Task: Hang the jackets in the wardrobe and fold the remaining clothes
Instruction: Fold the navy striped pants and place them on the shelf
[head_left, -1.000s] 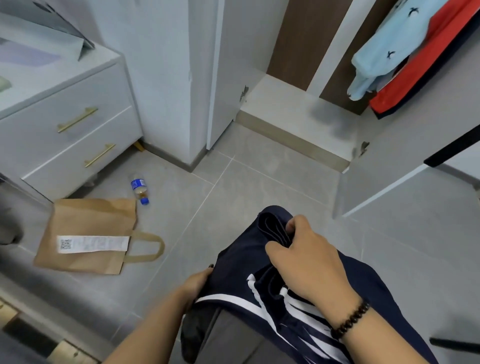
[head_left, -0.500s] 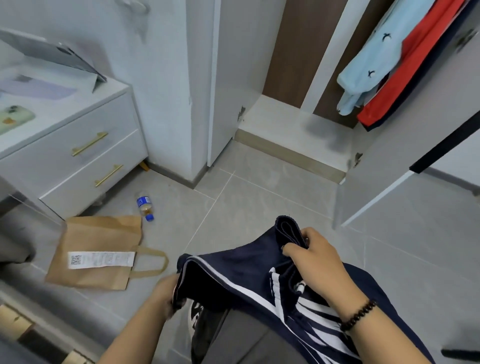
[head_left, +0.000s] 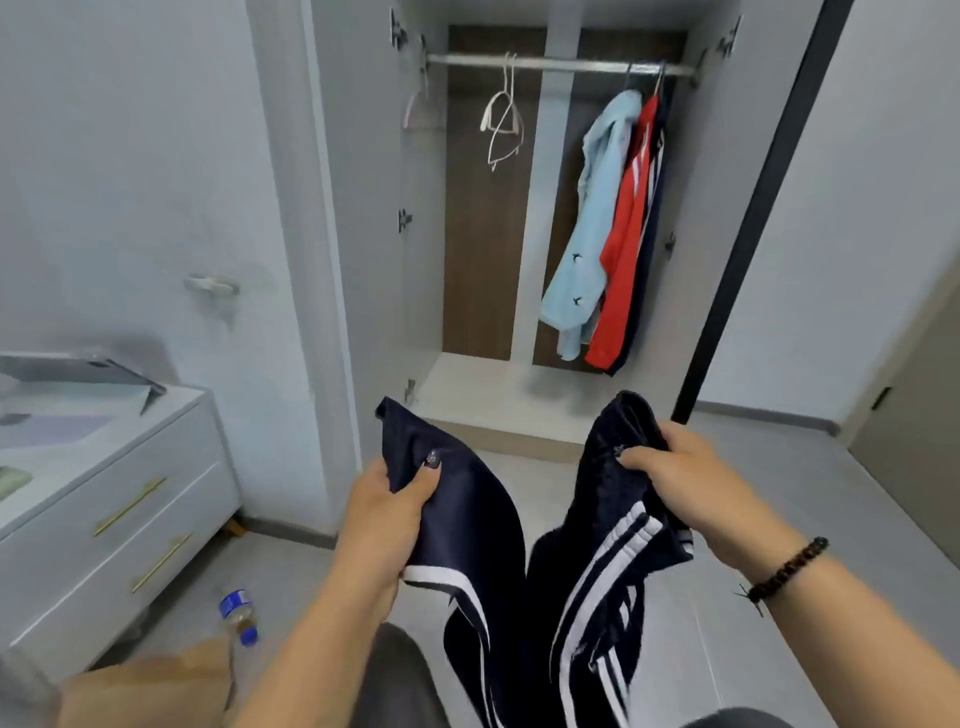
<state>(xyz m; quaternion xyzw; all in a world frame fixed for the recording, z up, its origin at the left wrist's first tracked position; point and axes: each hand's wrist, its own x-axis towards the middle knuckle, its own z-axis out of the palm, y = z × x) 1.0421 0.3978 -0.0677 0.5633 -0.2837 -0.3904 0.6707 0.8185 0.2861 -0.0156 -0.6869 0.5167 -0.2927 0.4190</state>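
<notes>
I hold a navy garment with white stripes (head_left: 582, 582) up in front of me, spread between both hands. My left hand (head_left: 384, 514) grips its left upper edge and my right hand (head_left: 685, 478) grips its bunched right upper edge. The rest of the cloth hangs down between my arms. Ahead stands the open wardrobe (head_left: 498, 405) with a metal rail (head_left: 561, 65). On the rail's right side hang a light blue jacket (head_left: 587, 228), a red jacket (head_left: 623, 249) and a dark one behind them. White empty hangers (head_left: 501, 119) dangle at the rail's left.
A white drawer unit (head_left: 114, 499) with gold handles stands at the left. On the floor near it lie a small bottle (head_left: 240, 616) and a brown paper bag (head_left: 150, 686). The wardrobe's right door (head_left: 748, 208) stands open. Grey tiled floor lies at the right.
My hands have risen and moved apart, spreading the navy garment. The view has tilted up from the floor, so the wardrobe rail and hangers now show.
</notes>
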